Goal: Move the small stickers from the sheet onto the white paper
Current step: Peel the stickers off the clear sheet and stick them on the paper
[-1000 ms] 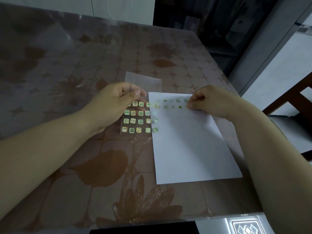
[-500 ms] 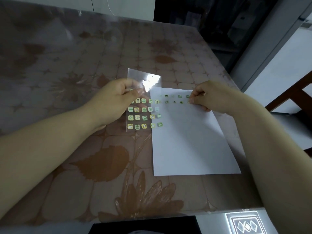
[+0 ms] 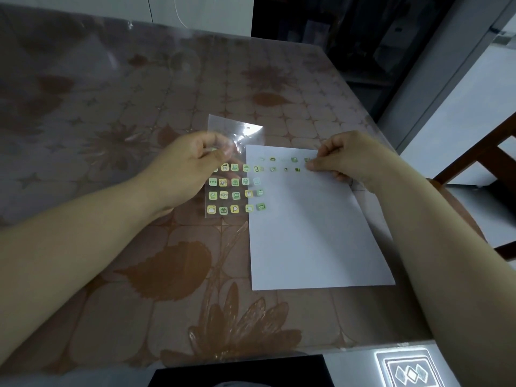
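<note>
Pinching clear sticker sheet (image 3: 236,188) near its top with left hand (image 3: 190,169), pressing small sticker (image 3: 307,160) onto white paper (image 3: 307,233) between curled right hand (image 3: 349,157) fingertips, resting sheet on patterned table (image 3: 111,275), overlapping paper's left edge.

a home: floral-covered dining table (image 3: 117,113), wooden chair (image 3: 494,152) beside it.

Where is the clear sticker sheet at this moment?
Head view, left of centre: the left hand pinches the clear sticker sheet near its top, and the sheet's right edge overlaps the left edge of the white paper.
</note>
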A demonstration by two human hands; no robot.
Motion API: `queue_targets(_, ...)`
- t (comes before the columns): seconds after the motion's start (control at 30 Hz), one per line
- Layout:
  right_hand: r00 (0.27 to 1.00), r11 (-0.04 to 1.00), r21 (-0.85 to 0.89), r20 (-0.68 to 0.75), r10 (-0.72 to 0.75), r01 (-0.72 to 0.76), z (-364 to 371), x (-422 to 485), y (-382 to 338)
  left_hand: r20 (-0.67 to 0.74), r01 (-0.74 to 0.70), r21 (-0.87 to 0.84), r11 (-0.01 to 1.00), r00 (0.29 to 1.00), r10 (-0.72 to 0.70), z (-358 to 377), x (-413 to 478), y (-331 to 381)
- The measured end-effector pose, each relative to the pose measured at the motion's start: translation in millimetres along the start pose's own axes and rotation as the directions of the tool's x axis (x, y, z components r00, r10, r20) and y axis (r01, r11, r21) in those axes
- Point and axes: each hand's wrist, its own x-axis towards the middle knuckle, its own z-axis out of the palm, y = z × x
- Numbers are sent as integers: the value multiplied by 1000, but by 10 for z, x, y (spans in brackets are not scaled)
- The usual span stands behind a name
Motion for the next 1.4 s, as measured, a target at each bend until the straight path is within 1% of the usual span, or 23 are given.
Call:
queue_targets(0.07, 1000, 999, -32, -2, -1, 1, 9, -1, -17, 10, -16, 8, 1000, 1000, 15, 1, -9, 15)
queue_targets(0.17, 1000, 1000, -18, -26, 1, -1, 24, -1, -4, 41, -16, -20, 1000, 999, 17, -10, -12, 26)
queue_targets(0.27, 989, 998, 7, -133, -58, 60, 84, -47, -6, 68, 16, -53, 998, 998, -12, -57, 1, 9)
queue_targets(0.33, 970, 985, 39, -185, -155, 165, 112, -143, -77, 82, 36, -67, 997, 996, -30, -83, 9, -1)
queue_targets(0.4, 935, 945, 66, -186, -303, 320, 104, -298, -222, 77, 45, -97, 994, 996, -38, -93, 20, -8)
queue_targets(0.5, 856, 853, 72, -62, -513, 517, 106, -527, -477, 39, 37, -115, 993, 999, -32, -72, 20, 3)
queue_targets(0.57, 802, 802, 17, 3, -597, 597, 171, -562, -590, 43, 26, -135, 991, 999, -20, -52, 3, 17)
queue_targets(0.6, 782, 782, -34, 5, -623, 623, 226, -542, -624, 55, 28, -152, 988, 998, -20, -43, -8, 23)
queue_targets(0.7, 740, 743, -162, -91, -667, 649, 448, -410, -629, 78, 40, -181, 983, 997, -26, -24, -27, 33)
queue_targets(0.83, 711, 749, -143, -241, -661, 647, 674, -280, -522, 97, 55, -223, 973, 995, -34, -16, -33, 22)
queue_targets(0.93, 692, 745, -132, -293, -659, 654, 702, -252, -463, 109, 69, -225, 972, 993, -45, -18, -14, -1)
queue_targets(1.07, 701, 747, -66, -301, -647, 661, 697, -256, -437, 118, 59, -241, 969, 993, -32, -11, -7, 14)
queue_targets(1.27, 721, 757, -68, -261, -642, 649, 659, -298, -457, 92, 83, -171, 982, 993, -68, 5, -11, 40)
queue_targets(1.3, 743, 771, -28, -247, -622, 636, 587, -311, -473, 88, 90, -168, 982, 993, -76, 6, -9, 39)
queue_targets(1.33, 785, 803, 30, -234, -574, 596, 467, -323, -477, 80, 92, -157, 983, 994, -80, 2, -8, 34)
queue_targets(1.4, 891, 878, 183, -204, -406, 442, 140, -337, -404, 47, 71, -95, 993, 997, -67, -6, -5, 18)
